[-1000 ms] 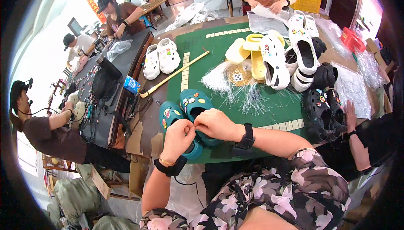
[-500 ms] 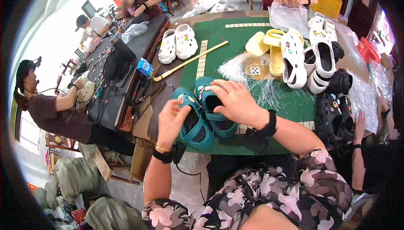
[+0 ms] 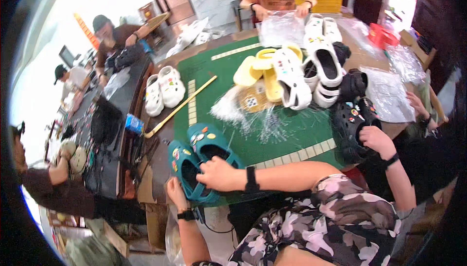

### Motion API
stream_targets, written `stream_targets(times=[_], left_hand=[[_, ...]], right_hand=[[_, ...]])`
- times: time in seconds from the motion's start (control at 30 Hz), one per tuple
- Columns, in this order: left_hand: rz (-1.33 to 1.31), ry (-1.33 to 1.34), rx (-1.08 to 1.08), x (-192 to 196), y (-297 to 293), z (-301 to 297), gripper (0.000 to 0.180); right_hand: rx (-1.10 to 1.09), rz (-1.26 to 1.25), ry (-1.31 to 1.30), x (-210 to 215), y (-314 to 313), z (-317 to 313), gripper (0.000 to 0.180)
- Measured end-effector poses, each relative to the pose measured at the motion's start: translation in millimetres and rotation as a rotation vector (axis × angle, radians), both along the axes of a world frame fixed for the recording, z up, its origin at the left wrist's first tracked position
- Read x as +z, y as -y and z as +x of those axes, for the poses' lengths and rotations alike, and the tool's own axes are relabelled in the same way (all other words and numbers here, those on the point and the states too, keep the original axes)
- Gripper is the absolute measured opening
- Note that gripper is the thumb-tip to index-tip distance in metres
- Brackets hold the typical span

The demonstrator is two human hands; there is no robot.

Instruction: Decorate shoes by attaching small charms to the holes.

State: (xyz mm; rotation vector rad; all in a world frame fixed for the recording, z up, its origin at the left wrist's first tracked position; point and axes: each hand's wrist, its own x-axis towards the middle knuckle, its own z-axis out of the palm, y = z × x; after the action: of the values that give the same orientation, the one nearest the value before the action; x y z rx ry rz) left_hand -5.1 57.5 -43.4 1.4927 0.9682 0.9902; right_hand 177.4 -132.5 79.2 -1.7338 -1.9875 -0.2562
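Two teal clogs with colourful charms stand side by side at the table's near left: a left teal clog [image 3: 183, 158] and a right teal clog [image 3: 209, 142]. My left hand [image 3: 177, 193] is closed at the outer heel side of the left clog. Reaching across, my right hand [image 3: 221, 173] has its fingers curled over the inner edge of that same clog, beside the right one. The right hand partly covers the right clog's heel. Some of the left hand's fingertips are hard to make out.
Farther back on the green mat [image 3: 253, 144] lie yellow slippers [image 3: 272, 85], a white clog [image 3: 293, 79] and clear plastic strands [image 3: 231, 108]. A bamboo stick [image 3: 182, 106] lies near white clogs [image 3: 171, 86]. At right, another person's hand [image 3: 377, 139] touches a black clog [image 3: 348, 125]. Other people sit around.
The view has shifted. My right hand has moved from the right clog's toe down to between the clogs; my left hand has dropped to the heel side. Another person's hand has reached the black clog.
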Motion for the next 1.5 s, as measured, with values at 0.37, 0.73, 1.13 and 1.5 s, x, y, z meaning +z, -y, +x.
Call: stream_targets(times=[0.37,0.73,1.13,1.5], left_hand=[[-0.022,-0.065,0.103,13.5,23.6,15.5,0.019],[0.003,-0.009,0.152,14.3,33.2,23.2,0.017],[0.038,-0.060,0.144,17.2,45.2,9.6,0.015],[0.060,-0.218,0.028,35.3,44.2,7.5,0.014]], right_hand=[[-0.121,0.191,-0.193,104.1,70.9,94.3,0.021],[-0.686,0.459,0.340,220.4,178.5,267.2,0.024],[-1.208,-0.140,0.415,198.7,194.7,371.4,0.031],[-1.174,-0.151,0.556,222.7,104.3,368.1,0.033]])
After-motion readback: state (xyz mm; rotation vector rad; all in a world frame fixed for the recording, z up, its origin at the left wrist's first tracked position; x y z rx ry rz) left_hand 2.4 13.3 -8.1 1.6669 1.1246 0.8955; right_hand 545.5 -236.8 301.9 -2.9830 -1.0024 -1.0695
